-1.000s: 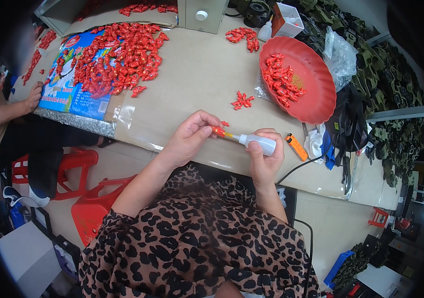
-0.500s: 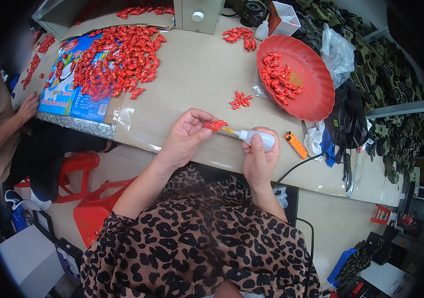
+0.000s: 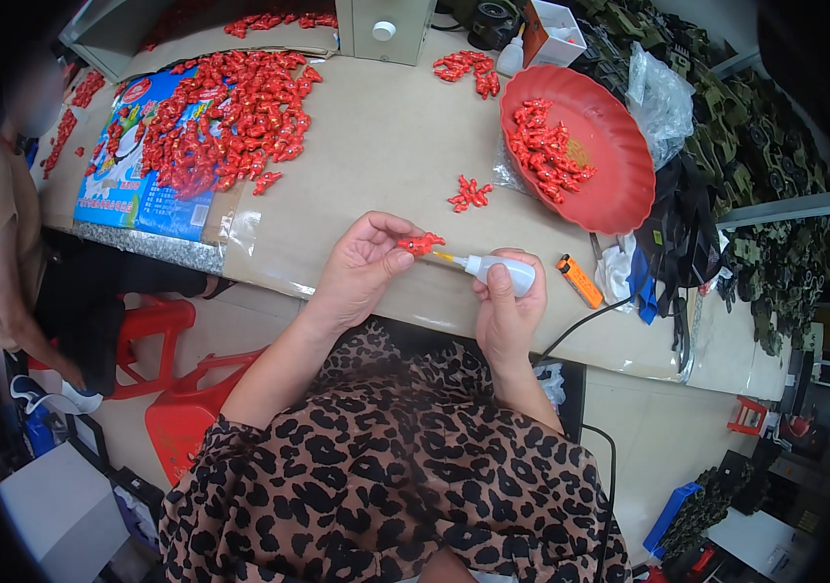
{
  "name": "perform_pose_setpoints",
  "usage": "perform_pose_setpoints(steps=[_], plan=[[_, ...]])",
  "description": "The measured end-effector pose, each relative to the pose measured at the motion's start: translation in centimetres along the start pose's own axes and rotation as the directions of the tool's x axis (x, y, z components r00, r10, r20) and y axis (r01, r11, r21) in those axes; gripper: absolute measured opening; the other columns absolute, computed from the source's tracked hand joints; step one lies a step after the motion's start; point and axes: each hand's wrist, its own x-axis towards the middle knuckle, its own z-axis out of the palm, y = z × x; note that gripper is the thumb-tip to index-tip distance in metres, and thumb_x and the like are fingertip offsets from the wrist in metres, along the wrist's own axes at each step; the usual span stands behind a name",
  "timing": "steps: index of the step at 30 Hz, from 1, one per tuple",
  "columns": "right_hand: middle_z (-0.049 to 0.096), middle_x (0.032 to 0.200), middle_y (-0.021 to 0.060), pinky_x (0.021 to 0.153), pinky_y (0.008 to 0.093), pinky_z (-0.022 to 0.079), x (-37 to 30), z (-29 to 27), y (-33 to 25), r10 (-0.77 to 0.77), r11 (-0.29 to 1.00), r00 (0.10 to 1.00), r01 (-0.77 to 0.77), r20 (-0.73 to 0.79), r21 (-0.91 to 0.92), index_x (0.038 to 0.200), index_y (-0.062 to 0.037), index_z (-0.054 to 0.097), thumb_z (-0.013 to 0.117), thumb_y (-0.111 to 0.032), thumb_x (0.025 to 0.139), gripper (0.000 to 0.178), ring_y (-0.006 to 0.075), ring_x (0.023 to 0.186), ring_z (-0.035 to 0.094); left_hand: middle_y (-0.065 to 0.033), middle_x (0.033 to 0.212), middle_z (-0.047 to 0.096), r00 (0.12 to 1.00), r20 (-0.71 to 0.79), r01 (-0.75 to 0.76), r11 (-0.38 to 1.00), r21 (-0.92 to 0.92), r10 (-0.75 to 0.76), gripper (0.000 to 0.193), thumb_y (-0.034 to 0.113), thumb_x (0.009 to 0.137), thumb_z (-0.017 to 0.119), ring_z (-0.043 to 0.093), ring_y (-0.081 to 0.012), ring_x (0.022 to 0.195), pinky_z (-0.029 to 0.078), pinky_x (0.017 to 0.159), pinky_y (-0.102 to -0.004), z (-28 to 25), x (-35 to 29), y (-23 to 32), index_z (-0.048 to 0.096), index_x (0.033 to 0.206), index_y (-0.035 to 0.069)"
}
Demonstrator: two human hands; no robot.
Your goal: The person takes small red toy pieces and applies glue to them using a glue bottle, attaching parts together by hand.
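Between the thumb and fingers of my left hand is a small glossy red figurine. My right hand grips a white squeeze bottle lying nearly level. Its thin yellowish nozzle points left and reaches the figurine's side; whether it touches cannot be made out. Beyond my hands a little cluster of red figurines lies on the table. To the right stands a tilted red scalloped bowl with more red figurines along its left side.
A large heap of red figurines covers a blue printed sheet at the left. An orange lighter-shaped object lies right of my hand, near a black cable. Behind are a metal box and an open carton. Another person is at the left.
My hands, the figurine and the bottle hold almost the same place. At the left, the other person's hand has left the table edge and dropped down beside the red stool.
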Motion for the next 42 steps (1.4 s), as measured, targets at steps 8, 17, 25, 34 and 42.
perform_pose_setpoints(steps=[8,17,25,34,42], plan=[[0.05,0.077,0.0049,0.053,0.02,0.035,0.0,0.1,0.0,-0.01,1.0,1.0,0.01,-0.013,-0.021,0.09,-0.0017,0.045,0.057,-0.015,0.08,0.021,0.0088,0.06,0.046,-0.0075,0.099,0.05,1.0,-0.002,0.003,1.0,0.01,-0.003,0.027,-0.005,0.074,0.056,0.049,-0.012,0.092,0.039,0.085,-0.0242,0.0,0.0,0.0,0.044,0.097,0.003],[0.052,0.083,0.0074,0.065,0.0288,0.039,1.2,0.7,-0.3,0.294,0.772,0.942,-0.334,0.161,0.541,0.092,-0.0029,0.046,0.05,-0.026,0.084,0.025,0.015,0.069,0.046,-0.0073,0.097,0.052,1.0,0.011,0.014,1.0,0.013,-0.014,0.03,-0.006,0.073,0.056,0.05,-0.0127,0.092,0.039,0.085,-0.0246,0.3,-0.1,-0.3,0.045,0.099,0.003],[0.052,0.086,0.0067,0.072,0.0293,0.039,1.9,1.6,0.6,0.288,0.715,0.92,-0.392,0.266,0.579,0.091,-0.0044,0.048,0.049,-0.027,0.084,0.024,0.0154,0.075,0.047,-0.0085,0.096,0.052,0.998,0.056,0.007,0.999,0.039,-0.009,0.028,-0.007,0.073,0.056,0.053,-0.0131,0.091,0.043,0.083,-0.0242,0.1,-0.5,-0.8,0.046,0.098,0.0],[0.052,0.085,0.0081,0.067,0.0291,0.039,1.8,1.3,0.3,0.274,0.738,0.943,-0.331,0.188,0.589,0.092,-0.0033,0.047,0.048,-0.023,0.085,0.021,0.0145,0.074,0.047,-0.0047,0.091,0.05,0.999,0.038,0.013,0.99,0.144,-0.019,0.036,-0.009,0.071,0.056,0.051,-0.0114,0.085,0.042,0.083,-0.0253,0.4,-0.7,-0.7,0.046,0.105,0.0],[0.051,0.079,0.008,0.059,0.0261,0.037,0.7,-0.1,0.1,0.116,0.955,0.989,-0.136,0.091,0.263,0.09,-0.0018,0.045,0.05,-0.016,0.083,0.016,0.0133,0.065,0.046,-0.0039,0.086,0.051,0.998,-0.056,0.01,1.0,-0.006,-0.01,0.036,-0.008,0.073,0.055,0.051,-0.0112,0.084,0.043,0.083,-0.0294,0.5,-0.4,-0.5,0.045,0.107,0.0]])
